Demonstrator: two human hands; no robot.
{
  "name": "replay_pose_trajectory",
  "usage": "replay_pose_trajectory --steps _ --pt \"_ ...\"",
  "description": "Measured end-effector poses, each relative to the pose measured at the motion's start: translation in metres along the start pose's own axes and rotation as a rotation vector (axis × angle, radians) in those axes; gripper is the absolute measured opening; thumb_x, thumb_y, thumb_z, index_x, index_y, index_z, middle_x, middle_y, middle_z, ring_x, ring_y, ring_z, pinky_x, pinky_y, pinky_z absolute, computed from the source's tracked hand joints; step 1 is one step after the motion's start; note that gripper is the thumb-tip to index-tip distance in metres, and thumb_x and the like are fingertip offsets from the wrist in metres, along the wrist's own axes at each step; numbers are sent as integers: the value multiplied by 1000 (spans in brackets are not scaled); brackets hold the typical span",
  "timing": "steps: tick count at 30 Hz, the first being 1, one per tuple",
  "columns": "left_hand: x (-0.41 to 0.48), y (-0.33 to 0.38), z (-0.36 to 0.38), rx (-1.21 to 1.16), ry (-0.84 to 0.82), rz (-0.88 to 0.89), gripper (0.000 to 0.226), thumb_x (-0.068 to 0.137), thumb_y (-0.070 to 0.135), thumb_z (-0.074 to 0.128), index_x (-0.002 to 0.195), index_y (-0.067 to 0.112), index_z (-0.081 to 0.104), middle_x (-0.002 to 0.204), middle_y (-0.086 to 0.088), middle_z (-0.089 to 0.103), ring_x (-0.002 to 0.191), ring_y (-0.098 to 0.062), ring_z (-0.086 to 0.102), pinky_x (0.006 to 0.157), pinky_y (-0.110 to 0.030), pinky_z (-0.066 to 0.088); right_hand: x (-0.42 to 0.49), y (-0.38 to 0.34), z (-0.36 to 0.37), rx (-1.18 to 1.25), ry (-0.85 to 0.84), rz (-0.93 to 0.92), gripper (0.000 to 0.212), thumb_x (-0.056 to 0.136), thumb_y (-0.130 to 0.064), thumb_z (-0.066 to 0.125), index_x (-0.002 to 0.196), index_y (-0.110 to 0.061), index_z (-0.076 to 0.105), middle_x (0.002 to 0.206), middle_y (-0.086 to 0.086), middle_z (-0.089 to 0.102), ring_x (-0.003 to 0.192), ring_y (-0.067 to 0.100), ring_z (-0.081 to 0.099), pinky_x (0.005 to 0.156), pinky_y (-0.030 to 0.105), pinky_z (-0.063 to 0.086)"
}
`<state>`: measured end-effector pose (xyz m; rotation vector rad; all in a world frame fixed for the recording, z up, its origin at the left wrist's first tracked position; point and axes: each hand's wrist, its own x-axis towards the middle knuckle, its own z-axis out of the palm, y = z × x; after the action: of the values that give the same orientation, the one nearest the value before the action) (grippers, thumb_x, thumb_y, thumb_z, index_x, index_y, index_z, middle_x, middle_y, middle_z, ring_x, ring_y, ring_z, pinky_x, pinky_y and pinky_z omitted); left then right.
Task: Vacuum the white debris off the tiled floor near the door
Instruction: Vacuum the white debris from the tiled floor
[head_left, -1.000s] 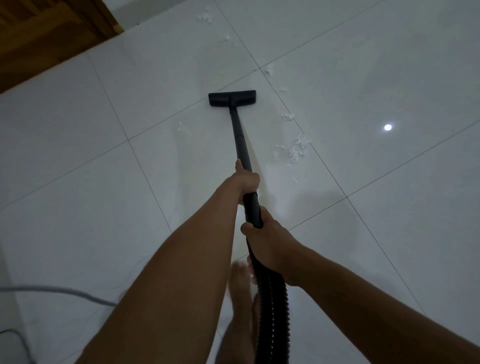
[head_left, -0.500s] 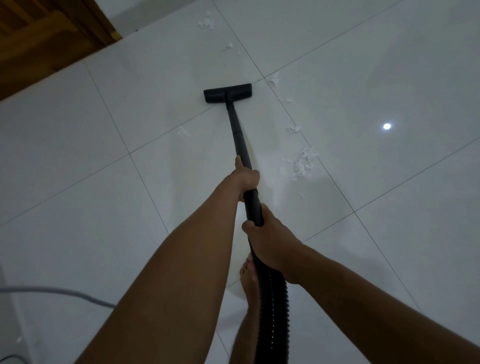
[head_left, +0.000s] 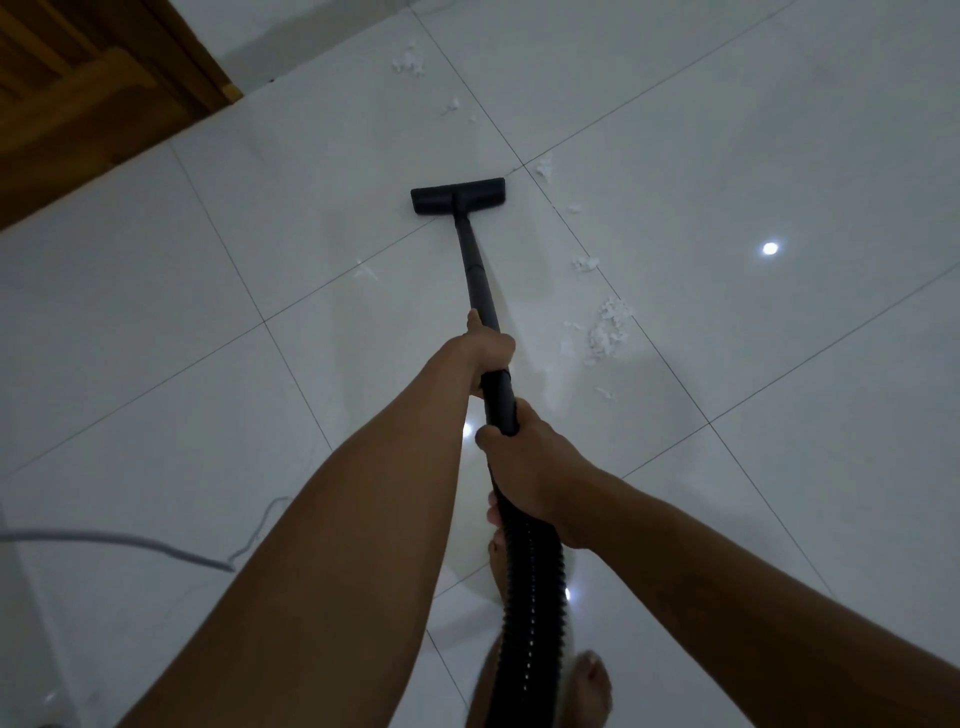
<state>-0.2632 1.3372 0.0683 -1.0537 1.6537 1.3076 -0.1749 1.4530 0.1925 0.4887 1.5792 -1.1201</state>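
My left grip (head_left: 487, 352) is wrapped round the black wand (head_left: 475, 270), thumb laid along the tube. My right grip (head_left: 530, 467) is closed round the wand's near end, where it joins the ribbed hose (head_left: 535, 597). The floor head (head_left: 457, 196) sits flat on the tiled floor (head_left: 208, 395), its near edge on a grout line.

The white debris (head_left: 608, 327) lies mostly in one clump to the right of the wand, about level with my left grip, with only bare tile between it and the tube. Smaller flakes (head_left: 584, 263) trail along the grout line toward the head. A scrap (head_left: 544, 167) lies just beyond the head's right end, apart from it. Farther bits (head_left: 408, 65) lie ahead, near the wall. A single fleck (head_left: 366, 273) lies left of the wand.

The wooden door (head_left: 78, 93) fills the upper left corner, well apart from the head. A grey cable (head_left: 130, 543) runs across the floor at the left and passes behind my left forearm. My bare foot (head_left: 592, 680) stands beside the hose at the bottom edge. A bright light spot (head_left: 770, 248) reflects on the tile to the right.
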Motion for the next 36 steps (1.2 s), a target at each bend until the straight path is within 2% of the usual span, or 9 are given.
replay_pose_trajectory --steps 4,9,14,20,25,27,30,34,36 --pt "-19 -8 14 6 -15 -11 81 99 10 42 158 36 -6 129 -19 59 78 -22 56 65 -36 54 -22 12 -8 -48 1 -9 40 107 -23 46 146 -22 38 83 10 57 49 13 57 38 20 47" --pt "-50 -27 40 41 -32 -25 78 99 11 42 159 31 -5 125 -18 59 86 -25 59 82 -40 57 -57 35 -17 -116 11 -1 40 107 -24 46 146 -19 40 79 8 54 31 3 52 32 14 41" --pt "-85 -44 62 52 -49 -30 79 101 11 41 159 30 -8 117 -15 57 80 -23 59 65 -36 54 -87 60 -23 -153 19 0 38 108 -25 44 145 -16 41 78 8 54 38 7 55 30 12 38" --pt "-119 -76 88 61 -46 -44 77 103 13 41 159 28 -9 108 -13 54 79 -24 59 70 -38 54 -114 99 -22 -71 -35 48 36 106 -24 46 141 -17 41 72 12 55 37 13 56 41 24 51" --pt "-135 -122 115 43 -46 -55 79 101 10 41 159 31 -9 130 -18 54 80 -24 59 71 -38 55 -133 153 -17 -74 -53 46 36 106 -28 48 141 -20 41 73 12 57 43 16 58 48 29 55" --pt "-140 -143 128 35 -41 -52 80 100 10 41 159 33 -9 134 -21 54 84 -25 60 75 -39 57 -136 179 -13 -99 -49 18 39 107 -31 48 143 -20 40 74 11 59 51 18 62 59 35 61" --pt "-145 -179 147 31 -40 -46 84 98 9 42 158 36 -12 138 -23 53 94 -28 63 81 -42 59 -144 221 -7 -170 -26 -33 44 106 -34 47 147 -23 38 85 10 60 78 24 63 92 49 60" --pt "-153 -223 169 12 -44 -31 85 100 10 41 157 37 -16 135 -21 54 80 -24 58 65 -38 54 -155 268 1 -103 -37 0 41 106 -28 47 146 -24 37 79 8 58 62 21 61 72 42 64" --pt "-158 -242 178 0 -40 -27 85 101 10 41 157 38 -18 133 -20 54 79 -24 58 60 -37 53 -157 290 6 -130 -37 -23 44 105 -28 47 148 -25 35 78 8 58 66 23 62 78 47 64"
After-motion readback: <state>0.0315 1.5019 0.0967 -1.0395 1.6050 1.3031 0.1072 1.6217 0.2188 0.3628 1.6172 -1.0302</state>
